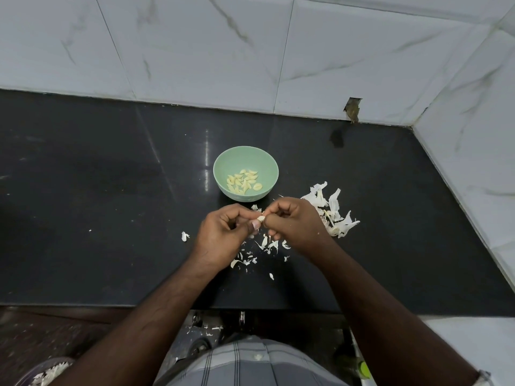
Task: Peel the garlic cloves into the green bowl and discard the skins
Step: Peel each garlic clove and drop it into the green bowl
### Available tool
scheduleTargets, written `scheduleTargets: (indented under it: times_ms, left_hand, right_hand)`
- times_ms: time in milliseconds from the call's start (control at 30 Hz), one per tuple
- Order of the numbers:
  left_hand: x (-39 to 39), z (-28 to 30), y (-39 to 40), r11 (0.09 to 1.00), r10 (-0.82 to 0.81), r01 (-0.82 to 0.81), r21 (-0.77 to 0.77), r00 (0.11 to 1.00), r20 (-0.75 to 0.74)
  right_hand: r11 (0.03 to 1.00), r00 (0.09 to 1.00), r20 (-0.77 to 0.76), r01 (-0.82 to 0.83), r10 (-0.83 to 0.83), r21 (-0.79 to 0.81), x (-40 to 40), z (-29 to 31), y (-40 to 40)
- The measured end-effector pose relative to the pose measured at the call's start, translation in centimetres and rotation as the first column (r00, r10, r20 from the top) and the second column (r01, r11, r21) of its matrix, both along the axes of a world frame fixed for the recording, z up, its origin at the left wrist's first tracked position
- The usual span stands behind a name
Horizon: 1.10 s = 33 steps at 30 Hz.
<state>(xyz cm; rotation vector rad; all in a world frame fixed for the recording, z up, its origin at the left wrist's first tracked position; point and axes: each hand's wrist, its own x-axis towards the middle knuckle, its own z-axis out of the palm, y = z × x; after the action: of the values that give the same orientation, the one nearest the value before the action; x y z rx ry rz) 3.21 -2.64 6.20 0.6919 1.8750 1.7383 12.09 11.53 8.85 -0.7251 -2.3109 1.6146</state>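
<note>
A green bowl (267, 165) stands on the black counter (97, 204) and holds several peeled garlic cloves (243, 181). Just in front of the bowl, my left hand (220, 232) and my right hand (295, 221) meet over the counter. Between their fingertips they pinch one small garlic clove (261, 218) with pale skin on it. Torn skins (264, 246) lie scattered under and in front of my hands. A bigger heap of papery skins (334, 213) lies to the right of my right hand.
White marble-look tiled walls (250, 51) close the counter at the back and on the right. A stray skin piece (184, 236) lies left of my left hand. More skins (206, 330) litter the floor below the counter's front edge.
</note>
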Motion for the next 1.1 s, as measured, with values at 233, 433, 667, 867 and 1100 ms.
scheduleTargets:
  times_ms: [233, 433, 667, 867, 1100]
  left_hand:
    - [0.3, 0.1, 0.1, 0.995, 0.051, -0.072, 0.071, 0.963, 0.266]
    - [0.5, 0.2, 0.1, 0.996, 0.082, -0.074, -0.04, 0.969, 0.232]
    - [0.7, 0.6, -0.1, 0.999, 0.034, -0.031, -0.019, 0.974, 0.224]
    - [0.4, 0.5, -0.5, 0.997, 0.072, -0.069, -0.047, 0.995, 0.072]
    - [0.3, 0.4, -0.7, 0.987, 0.07, -0.086, -0.133, 0.99, -0.12]
  right_hand:
    - [0.957, 0.99, 0.129, 0.02, -0.06, 0.29, 0.9, -1.2, 0.7]
    - [0.943, 0.998, 0.066, -0.013, -0.01, 0.334, 1.4, -0.6, 0.7]
    - [0.92, 0.999, 0.036, -0.044, 0.032, 0.391, 1.0, 0.1, -0.4]
    - [0.988, 0.999, 0.01, -0.032, 0.03, 0.151, 1.3, 0.4, -0.9]
    - [0.937, 0.996, 0.083, -0.065, 0.038, 0.343, 1.3, 0.7, -0.9]
